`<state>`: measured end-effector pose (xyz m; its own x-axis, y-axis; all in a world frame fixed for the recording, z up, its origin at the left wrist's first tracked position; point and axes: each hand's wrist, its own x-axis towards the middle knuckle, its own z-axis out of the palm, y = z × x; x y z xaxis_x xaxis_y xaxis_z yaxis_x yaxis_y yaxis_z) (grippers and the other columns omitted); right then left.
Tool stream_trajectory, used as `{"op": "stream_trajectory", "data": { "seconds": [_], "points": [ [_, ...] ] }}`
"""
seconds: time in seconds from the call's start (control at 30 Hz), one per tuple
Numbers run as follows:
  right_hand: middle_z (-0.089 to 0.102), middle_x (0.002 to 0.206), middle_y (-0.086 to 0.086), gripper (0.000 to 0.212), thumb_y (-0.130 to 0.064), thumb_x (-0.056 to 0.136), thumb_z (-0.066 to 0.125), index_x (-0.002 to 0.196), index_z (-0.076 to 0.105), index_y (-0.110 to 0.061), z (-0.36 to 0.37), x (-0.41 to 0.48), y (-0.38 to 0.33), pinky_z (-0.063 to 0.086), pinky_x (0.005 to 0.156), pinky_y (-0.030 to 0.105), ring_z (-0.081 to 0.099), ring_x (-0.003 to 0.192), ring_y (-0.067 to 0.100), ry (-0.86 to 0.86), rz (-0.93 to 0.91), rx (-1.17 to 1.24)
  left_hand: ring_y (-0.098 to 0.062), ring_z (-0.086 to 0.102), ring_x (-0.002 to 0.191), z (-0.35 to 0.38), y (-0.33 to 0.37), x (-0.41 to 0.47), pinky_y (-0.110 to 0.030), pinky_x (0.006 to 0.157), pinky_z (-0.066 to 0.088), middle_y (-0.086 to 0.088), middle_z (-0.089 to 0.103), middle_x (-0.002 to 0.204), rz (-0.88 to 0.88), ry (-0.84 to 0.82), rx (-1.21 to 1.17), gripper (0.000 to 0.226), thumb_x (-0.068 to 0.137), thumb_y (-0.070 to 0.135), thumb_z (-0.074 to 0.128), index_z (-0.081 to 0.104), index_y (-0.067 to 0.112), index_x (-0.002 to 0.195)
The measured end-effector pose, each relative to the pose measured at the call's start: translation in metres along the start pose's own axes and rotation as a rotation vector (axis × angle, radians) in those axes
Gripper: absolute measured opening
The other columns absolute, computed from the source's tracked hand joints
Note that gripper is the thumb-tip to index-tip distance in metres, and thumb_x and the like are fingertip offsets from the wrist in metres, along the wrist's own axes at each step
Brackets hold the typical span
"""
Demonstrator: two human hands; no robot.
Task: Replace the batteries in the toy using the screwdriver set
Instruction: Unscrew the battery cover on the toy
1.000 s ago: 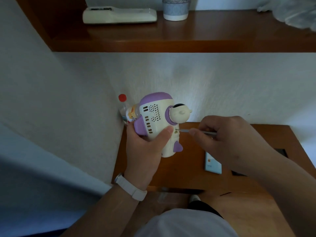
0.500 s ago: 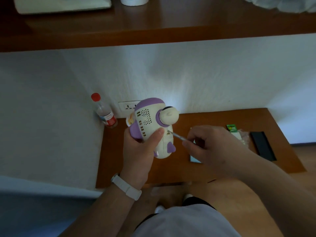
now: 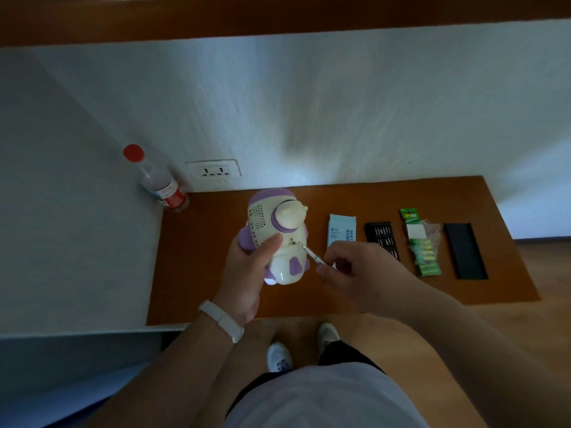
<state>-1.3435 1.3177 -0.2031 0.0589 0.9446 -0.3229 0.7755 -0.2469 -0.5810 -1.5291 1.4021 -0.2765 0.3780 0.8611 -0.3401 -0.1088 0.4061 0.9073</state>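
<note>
- Cream plastic with purple trim: the toy, held up over the bench, looks to us rigid, light and smooth, so probably slippery.
- We judge its waist the surest hold; the left hand curls its fingers round it there.
- The right hand pinches the screwdriver, with the tip at the toy's lower panel.
- Batteries lie well apart on the bench.
</note>
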Motion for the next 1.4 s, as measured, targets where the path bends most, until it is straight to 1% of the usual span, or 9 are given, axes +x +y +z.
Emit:
{"op": "stream_trajectory", "data": {
  "seconds": [0.13,0.37,0.5,0.6,0.67,0.77,0.83,1.17,1.4],
  "points": [
    [0.062,0.075,-0.006,0.017,-0.044,0.094,0.056,0.085,0.059,-0.029,0.015,0.013,0.016,0.055,0.069,0.032,0.06,0.072,0.01,-0.033,0.061,0.036,-0.036,0.06,0.122,-0.009,-0.025,0.016,-0.06,0.1,0.049,-0.015,0.062,0.132,-0.088,-0.05,-0.018,0.064,0.082,0.039,0.073,0.051,0.022,0.14],
    [0.063,0.091,-0.002,0.02,-0.042,0.096,0.054,0.086,0.056,-0.025,0.056,0.052,0.064,0.06,0.075,0.038,0.063,0.085,0.016,-0.092,0.278,0.105,-0.021,0.071,0.103,-0.017,-0.047,0.026,-0.04,0.08,0.058,-0.002,0.073,0.113,-0.148,-0.05,0.009,0.038,0.088,0.027,0.063,0.058,0.025,0.126],
    [0.062,0.09,-0.002,0.021,-0.04,0.097,0.053,0.091,0.057,-0.02,0.078,0.074,0.09,0.06,0.068,0.033,0.064,0.077,0.012,-0.094,0.394,0.116,-0.028,0.07,0.104,-0.022,-0.053,0.028,-0.045,0.081,0.058,-0.01,0.071,0.117,-0.155,-0.059,0.014,0.041,0.091,0.025,0.058,0.056,0.017,0.131],
    [0.061,0.085,-0.002,0.023,-0.038,0.098,0.052,0.09,0.056,-0.017,0.088,0.086,0.1,0.053,0.055,0.024,0.061,0.069,0.008,-0.097,0.419,0.085,-0.021,0.073,0.095,-0.024,-0.056,0.03,-0.037,0.072,0.06,-0.001,0.075,0.107,-0.152,-0.056,0.024,0.028,0.095,0.02,0.057,0.059,0.022,0.123],
    [0.063,0.082,0.0,0.025,-0.039,0.098,0.051,0.087,0.056,-0.017,0.095,0.095,0.101,0.056,0.058,0.029,0.061,0.068,0.011,-0.089,0.407,0.044,-0.026,0.073,0.097,-0.027,-0.058,0.032,-0.041,0.074,0.06,-0.004,0.074,0.111,-0.163,-0.055,0.013,0.028,0.096,0.02,0.054,0.06,0.023,0.123],
    [0.066,0.082,0.003,0.027,-0.043,0.097,0.05,0.089,0.058,-0.018,0.105,0.111,0.095,0.059,0.069,0.04,0.064,0.075,0.018,-0.081,0.378,-0.02,-0.042,0.063,0.115,-0.035,-0.062,0.035,-0.068,0.09,0.05,-0.019,0.064,0.129,-0.178,-0.069,0.011,0.041,0.096,0.024,0.054,0.054,0.017,0.136],
    [0.065,0.081,0.003,0.027,-0.042,0.096,0.05,0.09,0.058,-0.016,0.111,0.123,0.088,0.058,0.07,0.039,0.064,0.075,0.019,-0.072,0.363,-0.046,-0.045,0.057,0.122,-0.042,-0.065,0.036,-0.077,0.093,0.043,-0.022,0.059,0.135,-0.208,-0.055,0.013,0.051,0.094,0.029,0.06,0.049,0.015,0.141],
    [0.064,0.079,0.002,0.026,-0.04,0.097,0.049,0.089,0.058,-0.017,0.137,0.15,0.072,0.058,0.074,0.041,0.064,0.073,0.02,-0.107,0.332,-0.083,-0.041,0.058,0.122,-0.067,-0.059,0.029,-0.072,0.097,0.044,-0.022,0.058,0.134,-0.195,-0.007,0.063,0.066,0.085,0.04,0.063,0.045,0.014,0.144],
    [0.06,0.076,0.0,0.027,-0.042,0.098,0.047,0.089,0.055,-0.017,0.137,0.145,0.077,0.056,0.069,0.036,0.061,0.071,0.018,-0.112,0.314,-0.163,-0.048,0.057,0.121,-0.073,-0.058,0.028,-0.077,0.092,0.042,-0.025,0.055,0.137,-0.187,-0.049,0.038,0.06,0.092,0.036,0.057,0.042,0.014,0.146]
  ]
}}
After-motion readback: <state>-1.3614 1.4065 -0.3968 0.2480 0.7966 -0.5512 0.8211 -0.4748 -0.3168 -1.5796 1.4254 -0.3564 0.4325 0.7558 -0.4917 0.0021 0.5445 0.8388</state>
